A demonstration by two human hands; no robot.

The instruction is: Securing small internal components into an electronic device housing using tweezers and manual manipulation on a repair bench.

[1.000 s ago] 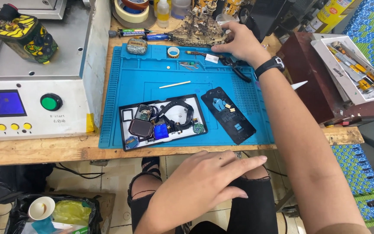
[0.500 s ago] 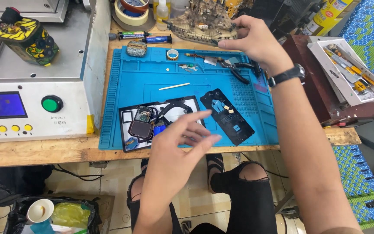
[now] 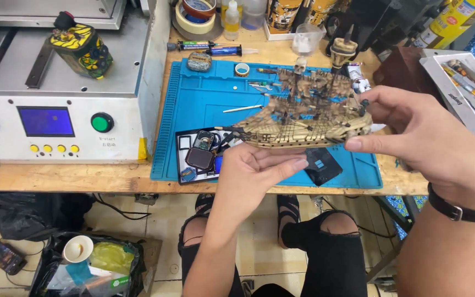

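A tan model sailing ship (image 3: 303,118) with dark rigging and a small skull on its mast hangs in the air above the blue work mat (image 3: 193,104). My right hand (image 3: 413,137) pinches its stern end between thumb and fingers. My left hand (image 3: 257,170) is under the hull near the bow, its fingers touching the underside. A black strap circles my right wrist. Beneath the ship, a black tray (image 3: 202,157) with small phone parts lies on the mat, and a dark phone body (image 3: 322,165) is partly hidden by the hull.
A white machine (image 3: 56,110) with a blue screen, red and green buttons stands at the left, a yellow-black bottle (image 3: 81,49) on top. Tape rolls (image 3: 196,16), bottles and tubes line the back. A tool tray (image 3: 468,88) sits right. Bags and a cup (image 3: 78,247) lie on the floor.
My right hand has brought the model ship from the back of the bench forward over the mat. My left hand has risen from below the table edge to the hull.
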